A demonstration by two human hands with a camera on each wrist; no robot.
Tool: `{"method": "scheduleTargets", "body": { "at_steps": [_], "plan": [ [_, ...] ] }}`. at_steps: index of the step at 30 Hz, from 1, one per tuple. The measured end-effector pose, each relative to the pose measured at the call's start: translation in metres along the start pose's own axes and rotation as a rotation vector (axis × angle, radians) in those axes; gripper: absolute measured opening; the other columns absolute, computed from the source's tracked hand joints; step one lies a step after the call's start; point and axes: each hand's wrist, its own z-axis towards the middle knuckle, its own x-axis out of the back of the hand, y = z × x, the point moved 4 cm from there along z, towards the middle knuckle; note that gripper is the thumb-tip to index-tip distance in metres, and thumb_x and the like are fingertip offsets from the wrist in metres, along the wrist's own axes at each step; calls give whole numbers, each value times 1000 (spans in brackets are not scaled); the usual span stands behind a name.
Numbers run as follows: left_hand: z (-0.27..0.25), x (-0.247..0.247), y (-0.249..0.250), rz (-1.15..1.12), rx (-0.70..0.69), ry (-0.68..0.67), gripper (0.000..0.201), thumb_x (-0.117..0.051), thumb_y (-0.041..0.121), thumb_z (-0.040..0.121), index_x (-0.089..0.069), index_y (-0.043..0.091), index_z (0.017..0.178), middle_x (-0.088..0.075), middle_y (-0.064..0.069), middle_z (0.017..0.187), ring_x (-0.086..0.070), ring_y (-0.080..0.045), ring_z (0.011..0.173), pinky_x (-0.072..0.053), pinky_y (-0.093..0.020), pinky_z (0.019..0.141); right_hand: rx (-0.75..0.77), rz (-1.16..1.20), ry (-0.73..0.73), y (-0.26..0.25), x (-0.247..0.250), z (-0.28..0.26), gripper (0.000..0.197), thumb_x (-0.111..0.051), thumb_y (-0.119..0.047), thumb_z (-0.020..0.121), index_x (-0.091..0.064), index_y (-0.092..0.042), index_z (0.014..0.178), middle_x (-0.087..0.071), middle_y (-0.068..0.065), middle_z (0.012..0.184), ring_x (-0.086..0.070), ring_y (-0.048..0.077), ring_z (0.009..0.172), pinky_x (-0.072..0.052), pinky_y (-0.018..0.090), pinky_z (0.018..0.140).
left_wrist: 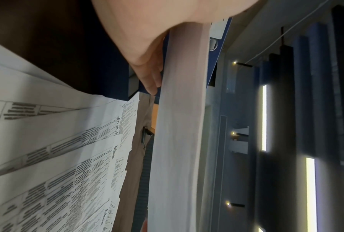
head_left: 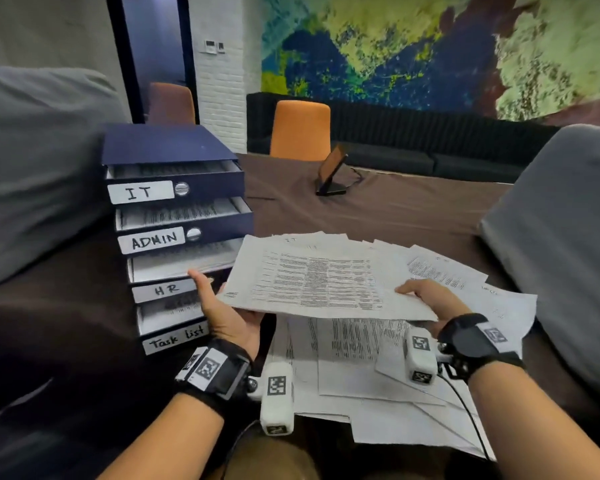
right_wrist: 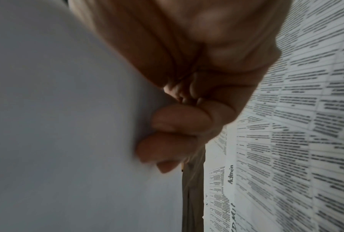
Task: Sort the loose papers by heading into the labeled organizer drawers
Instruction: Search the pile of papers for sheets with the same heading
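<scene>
Both hands are on one sheet (head_left: 321, 277) right now, holding it up flat over the messy pile of loose papers (head_left: 378, 368), just to the right of the blue organizer (head_left: 174, 202). The left hand (head_left: 229, 315) has the sheet's left edge, palm up underneath with the thumb sticking out toward the organizer; from the left wrist view the fingers (left_wrist: 150, 80) lie fairly straight along the underside, so it's more supporting than clamping. The right hand (head_left: 430, 299) has the right edge, thumb on top, and the right wrist view shows the fingers (right_wrist: 175, 119) curled under against the back of the paper, so that one's a proper pinch.

The sheet is a printed table with "IT" handwritten at the top edge, the edge farthest from the person. The pile under it is spread out on the brown tablecloth (head_left: 395, 209), and a few sheets in there have "Admin" or "IT" scribbled on them.

The organizer has four drawers, all pulled out part way with paper already in them: IT drawer (head_left: 174, 181) on top, then ADMIN drawer (head_left: 184, 223), HR drawer (head_left: 177, 268), and Task list drawer (head_left: 172, 320) at the bottom. The held sheet's left corner sits about level with the HR drawer, close to it, can't tell if it's touching.

Behind the organizer there's an orange chair (head_left: 300, 129), and farther right of it a small black stand (head_left: 331, 171) on the table. Grey cushions (head_left: 39, 161) sit on either side.
</scene>
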Motion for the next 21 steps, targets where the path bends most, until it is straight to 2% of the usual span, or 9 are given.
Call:
{"method": "scheduleTargets", "body": {
  "at_steps": [3,5,7,11,12,14,17,19,21],
  "plan": [
    [-2,-5,3,4,-31,-37,110,-29,98,69,-65,16,133,-64,-18,134,-59,-40,126,-33,-63,113,-6,-16,-7,-11,-11,1,13,-54,-1,89,-55,-1,101,-67,13,78,-69,19,51,-48,21,38],
    [-4,-7,8,10,-55,-16,107,-26,96,72,-64,17,134,-65,-16,133,-59,-40,125,-35,-64,111,-5,-19,-33,-16,-21,0,10,-50,1,90,-53,-1,99,-68,12,71,-68,18,48,-45,19,36],
    [-6,-8,13,4,-80,21,101,-26,93,76,-63,20,134,-65,-15,132,-59,-39,125,-36,-66,109,-4,3,-64,-21,-35,1,8,-44,4,92,-49,-2,94,-65,10,57,-63,16,40,-40,17,32],
    [-11,-11,19,-19,-90,66,96,-32,92,74,-62,25,135,-65,-13,133,-58,-39,126,-37,-68,106,-9,-32,-62,-28,-58,4,9,-44,1,88,-50,-4,92,-60,9,64,-58,15,38,-33,15,31],
    [-12,-11,20,-22,-88,68,95,-31,92,75,-63,25,134,-65,-13,132,-59,-40,125,-38,-68,105,-4,-56,-45,-30,-58,4,15,-47,0,84,-53,-4,97,-62,12,74,-61,17,43,-35,16,33],
    [-12,-11,18,-14,-90,64,96,-28,92,77,-64,22,133,-67,-14,130,-60,-40,124,-41,-65,105,-3,-108,-4,-31,-50,6,46,-55,-4,70,-57,-1,115,-64,16,99,-67,25,65,-42,20,39],
    [-13,-10,17,-14,-55,63,106,-27,95,74,-66,14,130,-69,-17,126,-62,-39,120,-44,-58,106,-30,-162,18,-29,-21,14,75,-60,-6,56,-54,4,131,-67,18,111,-70,31,78,-52,28,56],
    [-13,-11,17,-27,-28,103,115,-33,98,66,-64,8,131,-69,-19,125,-63,-40,120,-44,-57,106,-38,-215,30,-31,-8,4,79,-61,-7,52,-55,5,130,-70,20,108,-71,32,77,-54,33,67],
    [-13,-11,16,-52,0,157,126,-48,100,52,-58,7,136,-67,-19,127,-63,-41,119,-43,-62,104,-16,-256,14,-38,-4,-11,57,-56,-6,65,-58,8,120,-73,19,90,-71,28,64,-55,29,58]
  ]
}}
